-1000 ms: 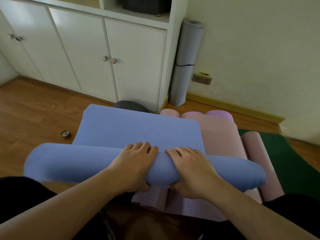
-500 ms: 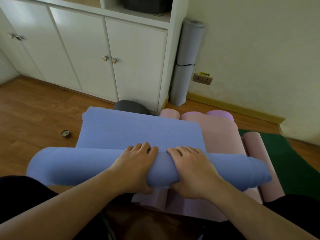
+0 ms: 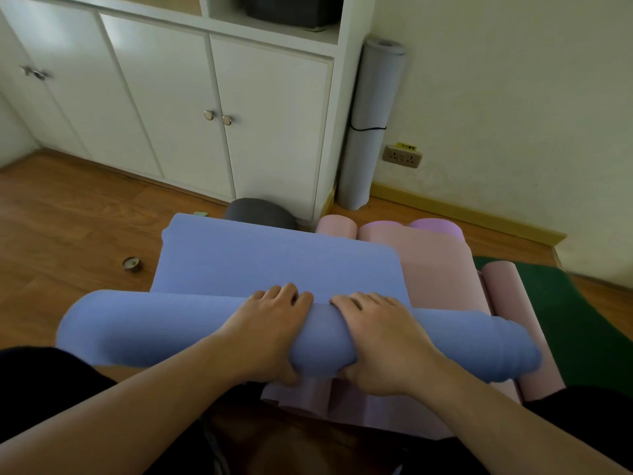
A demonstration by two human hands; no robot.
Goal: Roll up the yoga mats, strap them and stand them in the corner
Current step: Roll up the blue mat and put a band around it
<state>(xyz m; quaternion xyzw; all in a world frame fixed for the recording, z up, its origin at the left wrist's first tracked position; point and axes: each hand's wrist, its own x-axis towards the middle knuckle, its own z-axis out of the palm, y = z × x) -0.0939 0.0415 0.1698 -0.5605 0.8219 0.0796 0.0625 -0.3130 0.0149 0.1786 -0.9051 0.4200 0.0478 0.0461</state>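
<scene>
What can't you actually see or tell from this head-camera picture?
- Thumbs of the left hand and right hand: hidden under the blue mat roll.
- Dark bin on the shelf: cut off by the top edge.
- Wall socket label: too small to read.
- Pink mats: mostly covered, count unclear.
</scene>
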